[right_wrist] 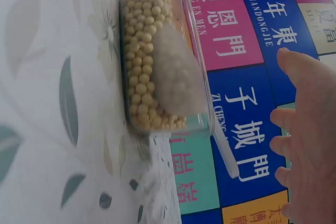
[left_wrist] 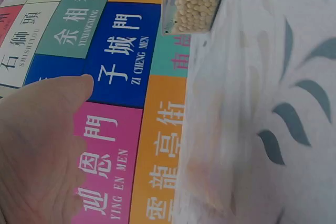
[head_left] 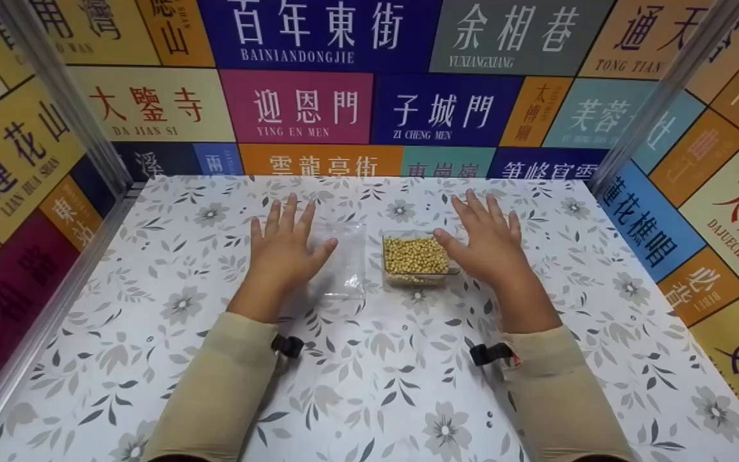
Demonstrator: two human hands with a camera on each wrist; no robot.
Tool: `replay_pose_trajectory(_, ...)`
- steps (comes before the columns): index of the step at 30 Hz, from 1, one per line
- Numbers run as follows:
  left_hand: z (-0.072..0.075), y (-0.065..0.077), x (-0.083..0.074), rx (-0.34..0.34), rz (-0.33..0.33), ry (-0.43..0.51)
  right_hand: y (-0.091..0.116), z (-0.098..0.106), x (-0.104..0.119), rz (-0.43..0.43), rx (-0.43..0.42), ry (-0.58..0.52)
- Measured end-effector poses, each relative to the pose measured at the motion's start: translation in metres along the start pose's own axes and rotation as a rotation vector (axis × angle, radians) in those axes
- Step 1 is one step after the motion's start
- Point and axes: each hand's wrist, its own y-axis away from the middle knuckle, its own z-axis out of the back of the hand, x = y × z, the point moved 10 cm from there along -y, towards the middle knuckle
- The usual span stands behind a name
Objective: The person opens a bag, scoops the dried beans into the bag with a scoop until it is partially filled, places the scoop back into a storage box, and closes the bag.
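Note:
A clear plastic box (head_left: 387,279) full of soybeans (head_left: 416,255) stands between the two hands. In the right wrist view a translucent spoon (right_wrist: 227,153) lies in the beans, its handle sticking out over the rim. My left hand (head_left: 283,247) has its fingers straight and spread, over the left part of a clear flat plastic bag (head_left: 347,263), and holds nothing. To the right of the box, my right hand (head_left: 494,247) is likewise spread and holding nothing; its thumb overlaps the box's right edge in the head view.
A white tabletop (head_left: 369,378) with a grey leaf and flower print lies underneath. Behind it stands a panel (head_left: 305,106) of coloured blocks with Chinese lettering, and similar panels rise at both sides. A black strap (head_left: 287,347) circles the left wrist, another strap (head_left: 491,353) the right.

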Motion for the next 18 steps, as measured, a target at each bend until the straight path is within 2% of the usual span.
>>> replay_pose_trajectory(8, -0.001, 0.004, 0.030, -0.002, 0.035, 0.021, -0.006, -0.013, 0.057, 0.059, 0.026, -0.056)
replay_pose_trajectory(18, -0.002, 0.010, 0.049, 0.019, 0.031, 0.067, -0.007, -0.033, 0.116, 0.124, 0.048, -0.046)
